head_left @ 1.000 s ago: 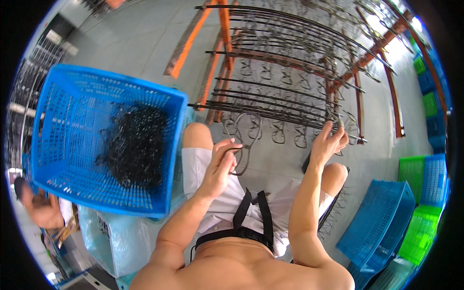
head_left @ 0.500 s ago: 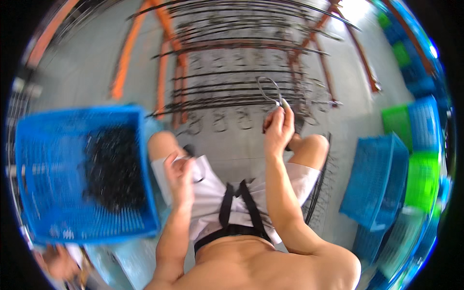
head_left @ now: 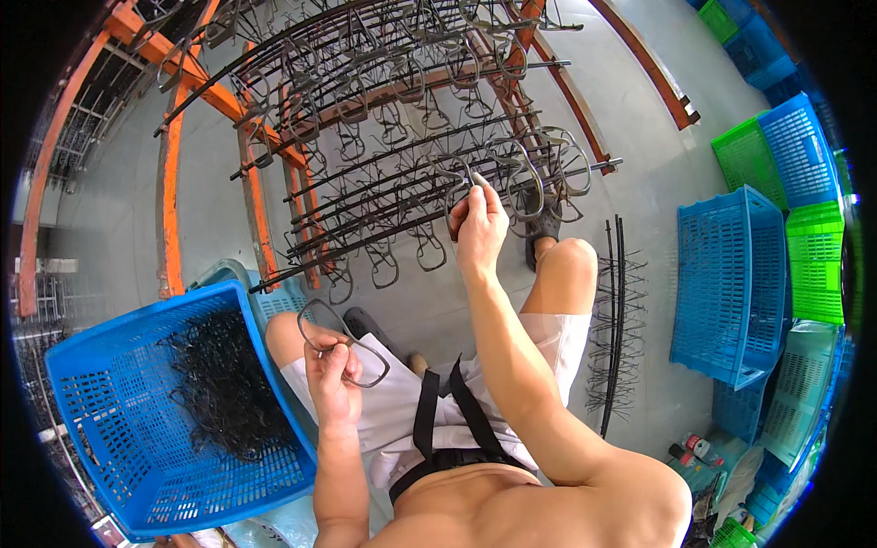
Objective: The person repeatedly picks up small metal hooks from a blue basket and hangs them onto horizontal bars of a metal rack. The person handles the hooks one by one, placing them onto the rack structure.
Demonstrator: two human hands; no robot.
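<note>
My left hand [head_left: 334,376] is closed around the middle of a dark glasses frame [head_left: 376,367], its two rimmed loops sticking out on either side. It hovers over my left thigh, right of a blue basket [head_left: 100,402]. Farther out, my right hand [head_left: 481,233] pinches another glasses frame [head_left: 449,203] at the lower bar of a rack [head_left: 384,228]. Fingers hide part of that frame, and I cannot tell whether it hangs on the bar. Many similar frames dangle in rows from the rack's black rods. A tangled heap of thin black pieces [head_left: 228,384] lies in the basket.
Orange posts [head_left: 170,201] support the rack. Two black rods with thin prongs [head_left: 618,320] lie on the floor to my right. Beyond them stand a blue crate [head_left: 717,288] and green crates [head_left: 816,265]. My knees flank the near side of the rack.
The whole view has turned and sharpened. My right hand, holding its glasses frame, now meets the rack's lower bar. The left hand's frame shows more plainly, with both loops visible.
</note>
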